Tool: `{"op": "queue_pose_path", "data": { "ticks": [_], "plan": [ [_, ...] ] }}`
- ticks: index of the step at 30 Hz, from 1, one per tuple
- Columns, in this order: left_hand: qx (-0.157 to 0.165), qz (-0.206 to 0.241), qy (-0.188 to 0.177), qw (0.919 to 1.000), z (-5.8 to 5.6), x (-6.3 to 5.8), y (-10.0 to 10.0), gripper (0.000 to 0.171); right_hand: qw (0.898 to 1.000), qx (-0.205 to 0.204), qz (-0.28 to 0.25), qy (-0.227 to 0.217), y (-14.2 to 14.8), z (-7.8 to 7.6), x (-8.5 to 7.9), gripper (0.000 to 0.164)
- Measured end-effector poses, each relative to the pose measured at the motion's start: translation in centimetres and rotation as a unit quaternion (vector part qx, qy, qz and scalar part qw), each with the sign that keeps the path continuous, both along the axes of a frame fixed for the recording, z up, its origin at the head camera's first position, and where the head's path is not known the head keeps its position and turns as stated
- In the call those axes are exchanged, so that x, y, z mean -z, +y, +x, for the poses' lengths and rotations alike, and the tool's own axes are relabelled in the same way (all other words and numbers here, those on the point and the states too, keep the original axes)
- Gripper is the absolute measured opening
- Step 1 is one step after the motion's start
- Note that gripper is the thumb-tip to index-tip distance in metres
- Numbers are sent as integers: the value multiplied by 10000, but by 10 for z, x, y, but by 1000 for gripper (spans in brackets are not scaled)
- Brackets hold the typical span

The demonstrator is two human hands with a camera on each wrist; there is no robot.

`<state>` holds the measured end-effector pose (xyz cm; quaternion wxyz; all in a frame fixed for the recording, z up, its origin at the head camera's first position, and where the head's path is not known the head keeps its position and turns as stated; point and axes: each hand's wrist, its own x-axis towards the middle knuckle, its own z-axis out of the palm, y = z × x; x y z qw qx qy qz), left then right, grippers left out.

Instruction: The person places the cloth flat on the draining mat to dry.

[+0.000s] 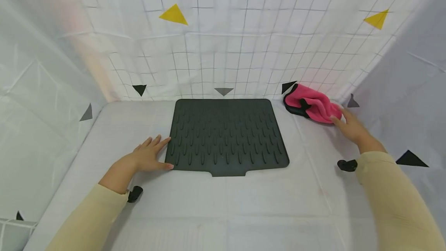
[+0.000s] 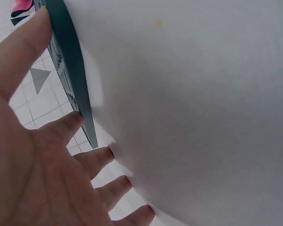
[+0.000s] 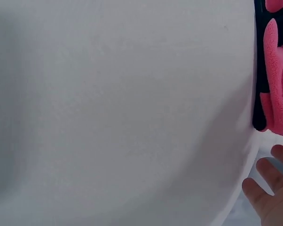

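Observation:
A dark grey rubbery mat [image 1: 228, 134] with rows of raised ridges and a small front tab lies flat on the white surface. At its left side, my left hand [image 1: 146, 157] is spread, with thumb and index fingertips at the mat's edge; in the left wrist view its fingers [image 2: 68, 126] are straight and apart. Further right lies a crumpled pink cloth [image 1: 317, 105] with black trim. My right hand [image 1: 354, 129] is at its right end, thumb and index fingertips right at the fabric. The right wrist view shows only some loosely spread fingers [image 3: 271, 176] below the cloth.
A white sheet with a grid and yellow triangles [image 1: 174, 14] hangs behind the mat. Pale sheets close in the left side and the right side [image 1: 411, 100]. A small black device [image 1: 347, 165] sits by the right cuff, another by the left cuff.

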<state>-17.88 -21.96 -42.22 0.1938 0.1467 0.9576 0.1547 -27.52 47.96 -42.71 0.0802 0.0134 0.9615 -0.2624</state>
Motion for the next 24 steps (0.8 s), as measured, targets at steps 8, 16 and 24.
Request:
{"op": "queue_pose_path", "data": {
  "ticks": [8,16,24],
  "plan": [
    [13,-46,-30,10000,-2,2,-4,104,9992,354,-127,-152,1,-2,8,92],
    [34,-158,46,9999,-2,1,-3,105,9940,752,-250,756,-16,-1,4,80],
    [21,-250,62,9997,0,1,-1,105,9817,992,-406,1574,-35,2,-6,67]
  ]
}}
